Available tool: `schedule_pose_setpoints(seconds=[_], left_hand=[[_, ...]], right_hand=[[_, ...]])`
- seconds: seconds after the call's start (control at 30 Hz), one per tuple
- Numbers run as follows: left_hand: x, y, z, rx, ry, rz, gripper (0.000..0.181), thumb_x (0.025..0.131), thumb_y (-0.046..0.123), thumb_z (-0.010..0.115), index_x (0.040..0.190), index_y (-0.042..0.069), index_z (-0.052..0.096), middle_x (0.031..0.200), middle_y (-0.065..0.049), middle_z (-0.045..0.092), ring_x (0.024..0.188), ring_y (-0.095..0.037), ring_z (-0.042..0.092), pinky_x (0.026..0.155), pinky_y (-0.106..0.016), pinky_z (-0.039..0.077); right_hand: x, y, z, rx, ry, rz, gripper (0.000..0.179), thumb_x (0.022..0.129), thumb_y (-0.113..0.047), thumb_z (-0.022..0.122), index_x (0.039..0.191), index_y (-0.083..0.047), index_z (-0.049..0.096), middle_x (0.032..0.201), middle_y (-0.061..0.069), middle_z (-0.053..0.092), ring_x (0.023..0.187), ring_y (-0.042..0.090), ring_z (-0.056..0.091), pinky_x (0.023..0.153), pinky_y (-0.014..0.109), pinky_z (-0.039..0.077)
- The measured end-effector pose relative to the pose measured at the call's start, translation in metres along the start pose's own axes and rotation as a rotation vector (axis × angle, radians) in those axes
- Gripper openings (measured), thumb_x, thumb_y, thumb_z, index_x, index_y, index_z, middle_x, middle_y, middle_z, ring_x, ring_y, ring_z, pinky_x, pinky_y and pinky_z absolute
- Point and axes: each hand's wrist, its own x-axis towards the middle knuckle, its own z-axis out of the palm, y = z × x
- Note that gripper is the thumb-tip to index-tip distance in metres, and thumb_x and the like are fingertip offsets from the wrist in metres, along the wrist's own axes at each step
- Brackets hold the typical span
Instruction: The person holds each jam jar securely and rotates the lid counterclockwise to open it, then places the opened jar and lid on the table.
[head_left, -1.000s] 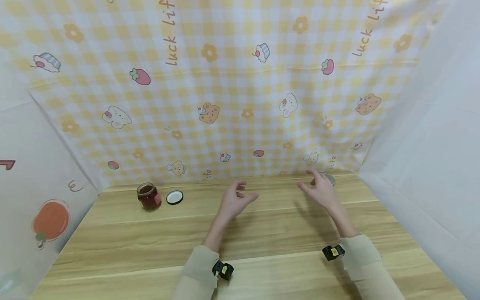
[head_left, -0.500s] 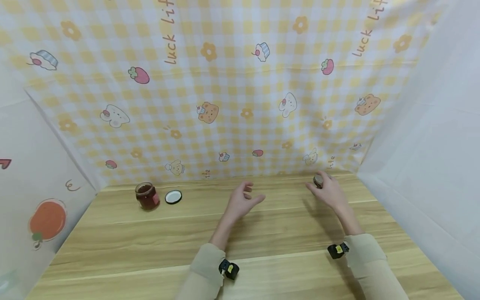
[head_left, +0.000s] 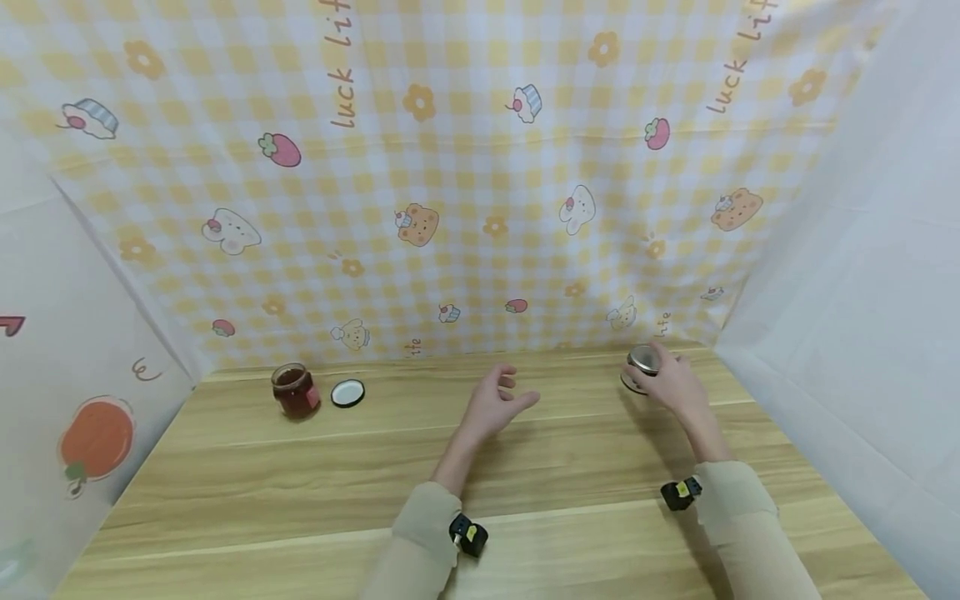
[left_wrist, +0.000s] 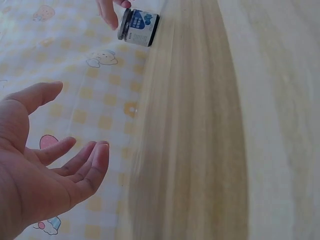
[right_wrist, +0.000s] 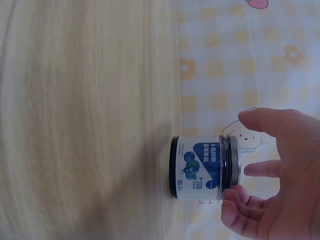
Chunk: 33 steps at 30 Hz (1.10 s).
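Note:
A lidded jar (head_left: 643,360) with a silver lid stands upright at the back right of the table. Its white and blue label (right_wrist: 200,167) shows printed blueberries in the right wrist view. My right hand (head_left: 677,385) reaches around the jar's lid end; its thumb (right_wrist: 262,119) is apart from the lid (right_wrist: 234,162), while the curved lower fingers lie right at the lid's edge. Over the middle of the table hovers my left hand (head_left: 493,407), holding nothing, with thumb and fingers spread apart in the left wrist view.
An uncapped jar of dark red contents (head_left: 297,393) stands at the back left. Beside it a loose lid (head_left: 348,393) lies with its white inside up. A checked cloth (head_left: 465,275) hangs along the table's back edge.
My right hand has shifted right, to the lidded jar, which now shows more between thumb and fingers. My left hand has drifted right. The red jar and loose lid stay put.

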Motion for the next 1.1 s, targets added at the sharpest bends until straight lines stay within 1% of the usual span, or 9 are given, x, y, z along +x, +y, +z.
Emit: schedule_pose_setpoints(seconds=[0.17,0.3,0.43,0.57,0.73,0.8,0.93,1.03,1.1], left_hand=[[0.004,-0.003,0.005,0.006,-0.017,-0.004,0.065,0.09,0.032,0.077,0.141,0.003,0.048,0.133,-0.023,0.053,0.115,-0.036,0.056,0.091,-0.048,0.051],[0.007,-0.006,0.009,0.018,-0.025,-0.004,0.065,0.089,0.032,0.077,0.14,0.002,0.049,0.131,-0.024,0.054,0.115,-0.037,0.056,0.091,-0.047,0.051],[0.009,-0.008,0.014,0.027,-0.034,-0.005,0.069,0.089,0.031,0.077,0.142,-0.001,0.047,0.129,-0.025,0.055,0.113,-0.037,0.058,0.091,-0.047,0.051],[0.01,-0.008,0.017,0.034,-0.044,-0.012,0.07,0.089,0.031,0.077,0.142,-0.002,0.047,0.127,-0.024,0.056,0.111,-0.035,0.06,0.09,-0.047,0.052],[0.014,-0.009,0.022,0.055,-0.051,-0.026,0.071,0.089,0.032,0.077,0.143,-0.001,0.046,0.127,-0.022,0.057,0.109,-0.032,0.06,0.091,-0.047,0.051],[0.016,-0.01,0.024,0.066,-0.053,-0.03,0.072,0.089,0.032,0.077,0.144,-0.001,0.046,0.127,-0.022,0.057,0.109,-0.032,0.06,0.091,-0.047,0.051],[0.019,-0.008,0.028,0.078,-0.062,-0.033,0.072,0.089,0.032,0.077,0.144,-0.001,0.046,0.127,-0.022,0.057,0.109,-0.032,0.059,0.092,-0.048,0.05],[0.021,-0.007,0.031,0.086,-0.066,-0.033,0.071,0.089,0.031,0.078,0.143,-0.001,0.046,0.127,-0.022,0.057,0.11,-0.033,0.058,0.093,-0.049,0.05],[0.023,-0.007,0.033,0.092,-0.068,-0.038,0.07,0.089,0.031,0.078,0.143,0.0,0.046,0.127,-0.022,0.057,0.111,-0.034,0.057,0.093,-0.049,0.05]], right_hand=[[0.006,0.003,-0.003,-0.039,-0.037,0.01,0.092,0.096,-0.069,0.048,0.155,-0.002,0.027,0.132,0.056,0.031,0.113,0.068,0.045,0.071,0.066,0.05],[0.011,0.005,-0.004,-0.07,-0.062,0.014,0.093,0.096,-0.07,0.045,0.156,-0.001,0.025,0.135,0.056,0.029,0.119,0.069,0.039,0.078,0.069,0.048],[0.015,0.008,-0.005,-0.077,-0.08,0.022,0.091,0.098,-0.065,0.046,0.156,0.001,0.024,0.138,0.054,0.028,0.122,0.067,0.037,0.081,0.07,0.047],[0.018,0.01,-0.005,-0.069,-0.071,0.021,0.086,0.099,-0.058,0.052,0.155,0.002,0.027,0.136,0.053,0.03,0.121,0.066,0.038,0.08,0.07,0.047],[0.021,0.012,-0.004,-0.069,-0.045,0.016,0.085,0.097,-0.057,0.056,0.153,0.001,0.031,0.133,0.053,0.034,0.119,0.066,0.042,0.081,0.069,0.047],[0.023,0.014,-0.004,-0.074,-0.035,0.012,0.085,0.096,-0.058,0.057,0.153,0.001,0.033,0.132,0.052,0.038,0.117,0.065,0.044,0.078,0.066,0.049],[0.024,0.016,-0.002,-0.073,-0.002,-0.004,0.083,0.094,-0.057,0.061,0.149,0.001,0.039,0.127,0.047,0.048,0.108,0.06,0.054,0.068,0.055,0.051],[0.023,0.015,-0.003,-0.064,0.006,-0.006,0.084,0.092,-0.058,0.064,0.146,0.003,0.042,0.122,0.042,0.054,0.093,0.05,0.06,0.06,0.044,0.048],[0.022,0.014,-0.003,-0.057,0.003,-0.007,0.083,0.091,-0.058,0.065,0.142,0.004,0.045,0.117,0.039,0.058,0.084,0.043,0.061,0.056,0.04,0.046]])
